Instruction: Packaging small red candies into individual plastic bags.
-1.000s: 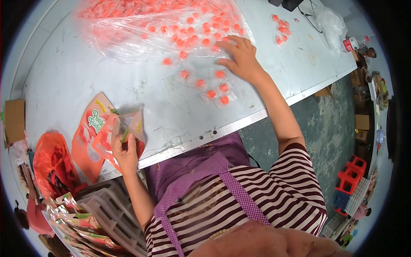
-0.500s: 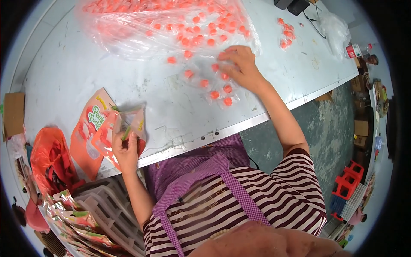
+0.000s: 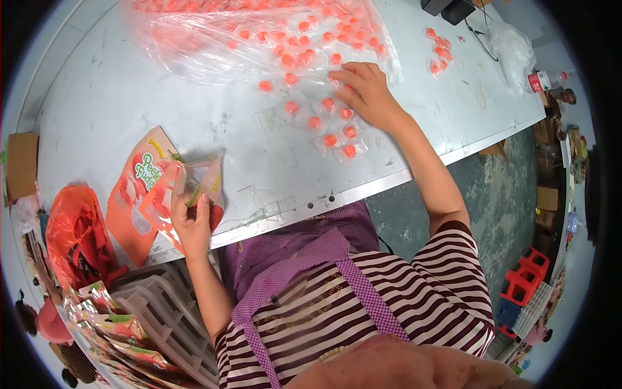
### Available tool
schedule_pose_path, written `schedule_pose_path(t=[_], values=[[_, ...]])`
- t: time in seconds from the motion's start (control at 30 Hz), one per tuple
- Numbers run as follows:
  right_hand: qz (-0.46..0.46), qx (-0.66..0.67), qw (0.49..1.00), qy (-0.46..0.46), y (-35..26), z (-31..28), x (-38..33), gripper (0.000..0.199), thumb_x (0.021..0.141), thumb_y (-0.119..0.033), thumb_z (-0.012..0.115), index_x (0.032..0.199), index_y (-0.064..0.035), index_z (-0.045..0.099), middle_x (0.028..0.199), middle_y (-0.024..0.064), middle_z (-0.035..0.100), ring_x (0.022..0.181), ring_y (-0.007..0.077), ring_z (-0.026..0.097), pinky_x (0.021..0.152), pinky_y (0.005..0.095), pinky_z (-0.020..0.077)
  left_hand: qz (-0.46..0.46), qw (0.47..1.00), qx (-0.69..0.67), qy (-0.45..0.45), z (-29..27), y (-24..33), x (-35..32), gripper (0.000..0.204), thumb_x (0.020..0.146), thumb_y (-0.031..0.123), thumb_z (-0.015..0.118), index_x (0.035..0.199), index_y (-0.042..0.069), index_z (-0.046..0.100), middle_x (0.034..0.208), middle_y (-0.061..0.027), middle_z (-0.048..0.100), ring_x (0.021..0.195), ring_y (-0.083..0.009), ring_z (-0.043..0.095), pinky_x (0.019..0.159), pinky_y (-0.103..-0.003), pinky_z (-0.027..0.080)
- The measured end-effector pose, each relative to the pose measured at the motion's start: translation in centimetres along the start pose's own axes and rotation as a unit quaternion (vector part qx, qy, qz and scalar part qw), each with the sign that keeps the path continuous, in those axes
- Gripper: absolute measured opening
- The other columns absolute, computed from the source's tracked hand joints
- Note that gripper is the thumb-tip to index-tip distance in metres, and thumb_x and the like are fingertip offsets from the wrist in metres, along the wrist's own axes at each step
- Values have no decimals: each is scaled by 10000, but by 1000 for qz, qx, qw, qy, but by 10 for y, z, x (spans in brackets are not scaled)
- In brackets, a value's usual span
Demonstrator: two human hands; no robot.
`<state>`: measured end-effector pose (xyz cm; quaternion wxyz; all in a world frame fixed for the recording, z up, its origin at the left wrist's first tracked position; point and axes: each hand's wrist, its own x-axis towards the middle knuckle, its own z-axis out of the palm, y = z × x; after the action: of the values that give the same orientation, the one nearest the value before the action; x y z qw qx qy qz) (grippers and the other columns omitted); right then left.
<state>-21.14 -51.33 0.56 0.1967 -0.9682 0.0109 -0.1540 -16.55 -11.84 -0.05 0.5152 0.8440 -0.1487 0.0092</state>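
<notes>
My left hand (image 3: 193,217) is closed on an orange-red candy pouch (image 3: 165,200) at the table's near left edge. The pouch's top gapes, showing its clear inside. Beneath it lies a flat pouch (image 3: 133,194) of the same kind. My right hand (image 3: 369,94) reaches over a loose group of wrapped orange-red candies (image 3: 328,104), fingers apart and slightly bent. One candy shows partly under those fingers; whether they touch it is hard to tell. Several candies lie between my right hand and the table edge. Beyond it spreads a large clear plastic bag (image 3: 188,58) full of such candies.
At the far right are a small candy cluster (image 3: 440,52), black boxes (image 3: 457,10) with a cable, crumpled clear plastic (image 3: 508,52) and a bottle (image 3: 544,80). A red plastic bag (image 3: 78,233) and crates (image 3: 172,311) with filled pouches (image 3: 123,330) stand at the left.
My right hand has shifted slightly, its fingers still over the candies near the bag's edge. My left hand keeps hold of the pouch. The whole view has moved a little.
</notes>
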Motion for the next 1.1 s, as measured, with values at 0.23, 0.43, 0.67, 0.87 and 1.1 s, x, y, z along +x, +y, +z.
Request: schedule_pose_path(t=[0.23, 0.43, 0.67, 0.87, 1.1], values=[[-11, 17, 1000, 0, -25, 4, -13, 356, 822, -197, 580, 1175, -156, 553, 1205, 124, 455, 1092, 294, 389, 969, 377, 269, -3, 1000, 12, -7, 0, 4, 1, 143, 786, 50, 657, 823, -23, 540, 821, -62, 509, 729, -131, 476, 651, -239, 393], [-24, 6, 1000, 16, -31, 6, -1, 370, 808, -202, 606, 1169, -140, 556, 1220, 136, 455, 1116, 307, 390, 970, 387, 278, 4, 1000, 30, 0, 0, 5, 0, 139, 782, 43, 656, 819, -24, 541, 830, -64, 511, 736, -132, 479, 653, -238, 395], [-13, 17, 1000, 9, -26, 17, 2, 415, 799, -252, 624, 1187, -133, 538, 1194, 129, 473, 1112, 290, 408, 954, 395, 294, 11, 1000, 22, -2, 1, 2, 1, 114, 822, 73, 630, 820, -8, 550, 782, -20, 486, 706, -98, 454, 635, -224, 378], [-26, -50, 997, -50, -62, 14, 23, 429, 818, -323, 600, 1200, -143, 523, 1018, 92, 494, 1006, 240, 427, 916, 367, 276, 25, 999, 35, -3, 0, 6, 1, 124, 817, 80, 636, 818, -13, 554, 803, -36, 508, 729, -111, 470, 652, -236, 390], [-24, -9, 996, -80, -59, 17, 18, 405, 823, -341, 590, 1176, -149, 546, 947, 79, 478, 961, 231, 421, 868, 358, 278, 39, 999, 24, 0, 1, 6, 2, 113, 807, 65, 639, 818, -10, 555, 787, -35, 504, 724, -113, 469, 656, -233, 389]])
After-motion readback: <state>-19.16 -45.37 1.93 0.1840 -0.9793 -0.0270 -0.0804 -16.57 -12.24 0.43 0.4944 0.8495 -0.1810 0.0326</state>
